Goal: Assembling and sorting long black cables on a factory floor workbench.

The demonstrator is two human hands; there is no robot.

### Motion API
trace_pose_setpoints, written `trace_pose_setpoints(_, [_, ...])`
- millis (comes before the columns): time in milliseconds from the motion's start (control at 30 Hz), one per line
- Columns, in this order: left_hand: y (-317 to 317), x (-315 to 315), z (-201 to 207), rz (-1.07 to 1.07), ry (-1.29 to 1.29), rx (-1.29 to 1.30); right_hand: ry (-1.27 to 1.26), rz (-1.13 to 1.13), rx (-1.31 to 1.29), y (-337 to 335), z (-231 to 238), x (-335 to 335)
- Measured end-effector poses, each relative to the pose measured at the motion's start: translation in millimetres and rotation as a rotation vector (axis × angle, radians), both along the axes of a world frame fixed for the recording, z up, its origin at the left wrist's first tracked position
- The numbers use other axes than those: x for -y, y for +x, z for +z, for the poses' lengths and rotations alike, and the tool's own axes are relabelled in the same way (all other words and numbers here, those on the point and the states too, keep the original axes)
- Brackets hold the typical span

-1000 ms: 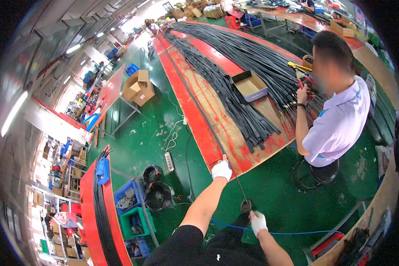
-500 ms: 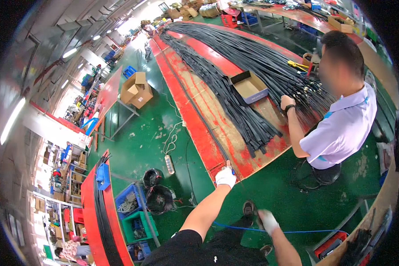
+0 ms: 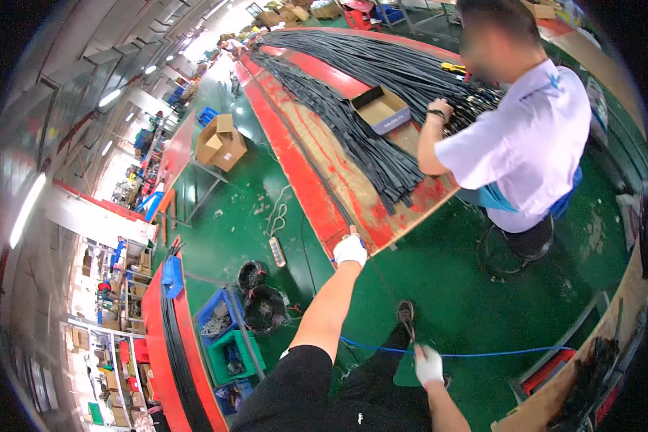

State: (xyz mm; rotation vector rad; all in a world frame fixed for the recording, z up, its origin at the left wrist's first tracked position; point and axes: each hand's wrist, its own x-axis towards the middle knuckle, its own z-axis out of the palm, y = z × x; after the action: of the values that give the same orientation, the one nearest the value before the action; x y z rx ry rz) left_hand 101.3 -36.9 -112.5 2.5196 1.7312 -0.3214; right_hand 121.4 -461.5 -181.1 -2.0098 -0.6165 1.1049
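Observation:
My left hand (image 3: 351, 250), in a white glove with bare fingertips, is closed at the near corner of the long red table (image 3: 302, 181). It grips the near end of a long black cable (image 3: 325, 186) that runs away along the tabletop. Lower down, over the floor by my shoe, my right hand (image 3: 429, 366) is gloved too and has its fingers closed; what they hold is too small to make out. To the right of the single cable lies a thick bundle of flat black cables (image 3: 360, 140), apart from both hands.
A co-worker (image 3: 515, 137) stands at the table's right side, reaching into a second cable bundle (image 3: 381, 65). An open box (image 3: 381, 111) sits between the bundles. A blue hose (image 3: 482, 354) crosses the floor near my feet. Black buckets (image 3: 263, 309), crates (image 3: 234, 356) and a power strip (image 3: 277, 252) stand left.
My right hand has moved up and slightly left, its fingers now drawn together. My left hand stays at the table corner. The co-worker has leaned in toward the cables while my view shifted.

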Motion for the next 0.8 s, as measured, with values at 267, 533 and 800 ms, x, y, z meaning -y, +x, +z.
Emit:
trace_pose_setpoints(267, [-2, 15, -2, -0.084, -0.042, 0.052, -0.385, -0.093, 0.062, -51, -40, 427])
trace_pose_setpoints(533, [-20, 14, -8, -0.054, -0.13, 0.089, 0.086, 0.065, -0.579, 74, 3, -61])
trace_pose_setpoints(800, [19, 19, 8, -0.116, 0.009, 0.099, 0.098, -0.1, 0.048, 63, -31, -224])
